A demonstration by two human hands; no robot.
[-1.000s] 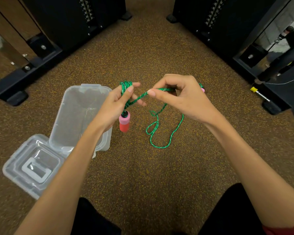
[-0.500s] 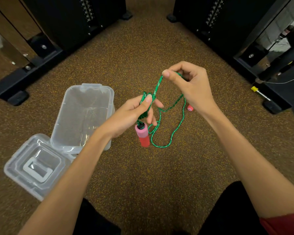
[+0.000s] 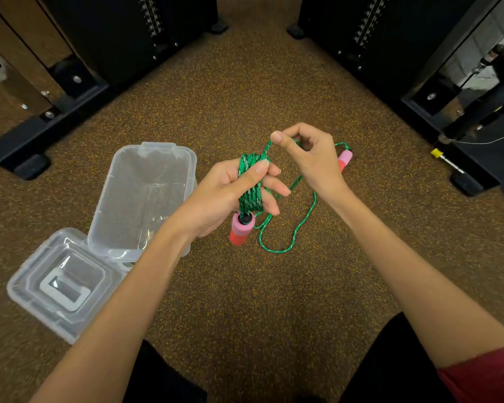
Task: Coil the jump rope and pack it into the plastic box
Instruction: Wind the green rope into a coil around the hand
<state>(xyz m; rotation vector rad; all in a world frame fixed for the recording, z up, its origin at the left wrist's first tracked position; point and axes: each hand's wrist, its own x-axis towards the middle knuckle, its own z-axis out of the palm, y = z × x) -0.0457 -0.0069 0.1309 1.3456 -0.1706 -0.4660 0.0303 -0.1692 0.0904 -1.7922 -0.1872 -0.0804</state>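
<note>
Speckled brown floor is hemmed in by black machine bases left and right, with an open patch in the middle where the hands work. The clear plastic box sits open on the left, its lid lying beside it. The left hand has the green jump rope coiled around its fingers, thumb clamped over the loops — one pink handle dangles below. The right hand pinches the loose strand; the other handle lies just behind it.

Green white-flecked jump rope, pink-and-red handles, clear plastic box, brown speckled floor.
</note>
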